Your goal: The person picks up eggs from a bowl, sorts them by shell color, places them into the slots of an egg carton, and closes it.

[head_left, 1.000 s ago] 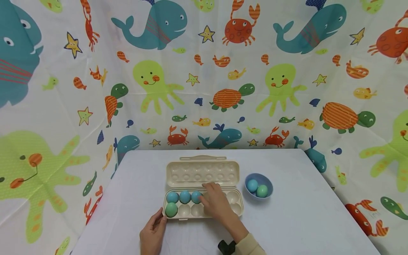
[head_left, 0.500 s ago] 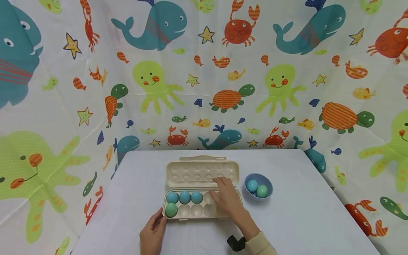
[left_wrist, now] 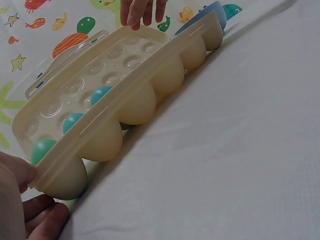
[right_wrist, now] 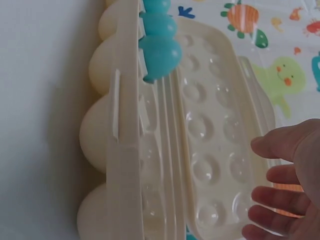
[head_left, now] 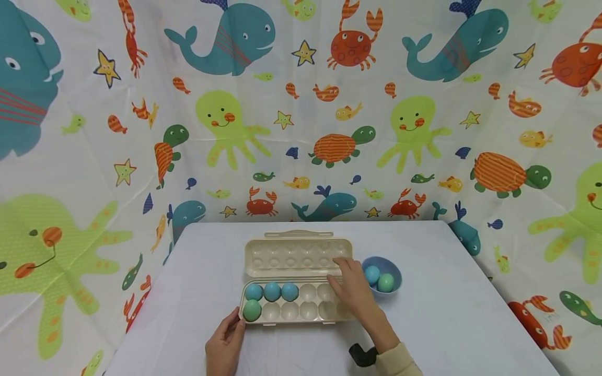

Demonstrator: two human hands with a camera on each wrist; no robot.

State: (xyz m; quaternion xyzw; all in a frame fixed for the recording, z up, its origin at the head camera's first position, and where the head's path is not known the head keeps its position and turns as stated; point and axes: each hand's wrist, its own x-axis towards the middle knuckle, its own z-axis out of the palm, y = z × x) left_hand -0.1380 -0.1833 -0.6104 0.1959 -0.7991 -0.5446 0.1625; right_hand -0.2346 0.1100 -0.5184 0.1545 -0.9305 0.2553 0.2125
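Since half a second ago, the right hand (head_left: 352, 286) has drawn rightward across the egg carton (head_left: 308, 312), nearer to the bowl (head_left: 397, 277). From where I stand, its fingers are spread and grasp nothing, over the carton's right end. The left hand (head_left: 224, 342) pinches the carton's left front corner, thumb at the rim and fingers below. Open on the table (head_left: 287, 355), the carton has its lid (head_left: 299, 257) folded back. Three blue eggs (head_left: 271, 292) sit side by side in the back row from the left; one green egg (head_left: 252, 310) fills the leftmost front cup. Beside the carton, the bowl holds another blue egg (head_left: 372, 274) and another green egg (head_left: 386, 282).

I take this as the step between placing one egg and fetching another. The next move probably calls for reaching into the bowl and lifting one egg gently, while the carton is held steady.
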